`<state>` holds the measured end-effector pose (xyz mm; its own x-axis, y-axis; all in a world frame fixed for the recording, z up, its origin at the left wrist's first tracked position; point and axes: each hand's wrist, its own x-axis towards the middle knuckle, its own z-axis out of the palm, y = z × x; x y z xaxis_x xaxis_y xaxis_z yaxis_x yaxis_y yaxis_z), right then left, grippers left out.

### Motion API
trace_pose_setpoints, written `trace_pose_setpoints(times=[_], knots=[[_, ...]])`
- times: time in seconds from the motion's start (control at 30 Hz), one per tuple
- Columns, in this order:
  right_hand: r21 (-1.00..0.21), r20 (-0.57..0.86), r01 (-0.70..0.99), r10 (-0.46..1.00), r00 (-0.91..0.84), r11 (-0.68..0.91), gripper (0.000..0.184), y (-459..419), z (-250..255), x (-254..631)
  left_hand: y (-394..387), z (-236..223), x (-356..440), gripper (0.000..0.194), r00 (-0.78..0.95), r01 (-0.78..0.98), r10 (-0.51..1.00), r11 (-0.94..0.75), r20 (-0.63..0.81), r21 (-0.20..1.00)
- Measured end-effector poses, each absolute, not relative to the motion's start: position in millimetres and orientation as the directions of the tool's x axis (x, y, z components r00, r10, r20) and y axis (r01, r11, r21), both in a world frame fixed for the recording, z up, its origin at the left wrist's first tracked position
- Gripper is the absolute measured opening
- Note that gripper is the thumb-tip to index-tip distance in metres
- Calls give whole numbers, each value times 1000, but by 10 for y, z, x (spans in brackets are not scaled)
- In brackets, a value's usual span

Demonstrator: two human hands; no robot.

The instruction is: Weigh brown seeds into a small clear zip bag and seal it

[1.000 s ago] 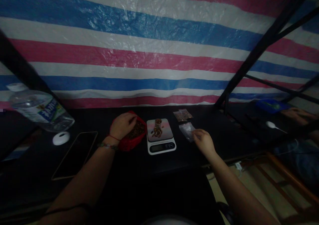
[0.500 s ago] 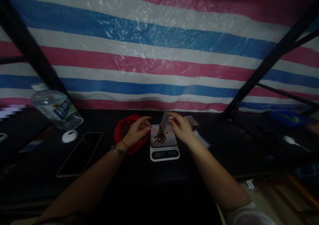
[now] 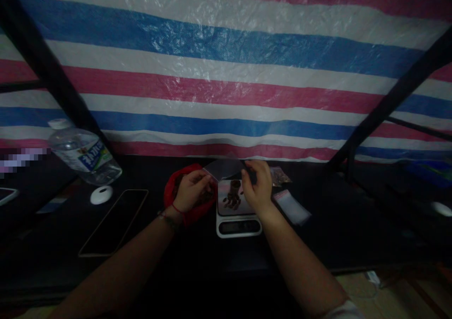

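Near scale [image 3: 239, 227], clear bag [image 3: 226, 167] runs crosswise from left hand [image 3: 190, 188].

Dim light falls on 1 striped plastic sheet [image 3: 219, 93] in red, white and blue, behind 1 dark table [image 3: 339, 225]; pale floor [image 3: 356, 293] shows near right.

Bottle [image 3: 84, 156] w/ blue label nr white case [image 3: 101, 195], phone [image 3: 115, 222].

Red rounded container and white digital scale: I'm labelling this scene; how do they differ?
The red rounded container has raised walls; the white digital scale is flat and boxy. The container holds many small brown pieces inside; the scale bears fewer on top. Both rest on the dark table.
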<state>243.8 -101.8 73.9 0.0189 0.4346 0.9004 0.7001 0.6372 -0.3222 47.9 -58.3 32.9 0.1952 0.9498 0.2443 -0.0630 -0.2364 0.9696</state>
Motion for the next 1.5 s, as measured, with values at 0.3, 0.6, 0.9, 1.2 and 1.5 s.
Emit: trace_pose_setpoints(times=[0.3,0.6,0.9,1.2,1.5], knots=[[-227,812,647,508,-287,728,22,-1106,479,2245,-746,289,560,21,208,61,879,-450,429,891],[-302,786,549,530,-319,779,23,-1097,438,2197,-781,352,488,14,378,253,606,-795,700,551],[-500,737,431,630,-243,751,22,-1090,417,2199,-774,346,470,14,412,264,577,-817,706,513],[-368,790,602,580,-199,708,19,-1130,398,2152,-885,447,542,16,410,353,530,-843,742,406],[-294,803,698,565,-189,653,20,-1214,364,2035,-914,441,551,22,333,400,570,-807,751,435]])
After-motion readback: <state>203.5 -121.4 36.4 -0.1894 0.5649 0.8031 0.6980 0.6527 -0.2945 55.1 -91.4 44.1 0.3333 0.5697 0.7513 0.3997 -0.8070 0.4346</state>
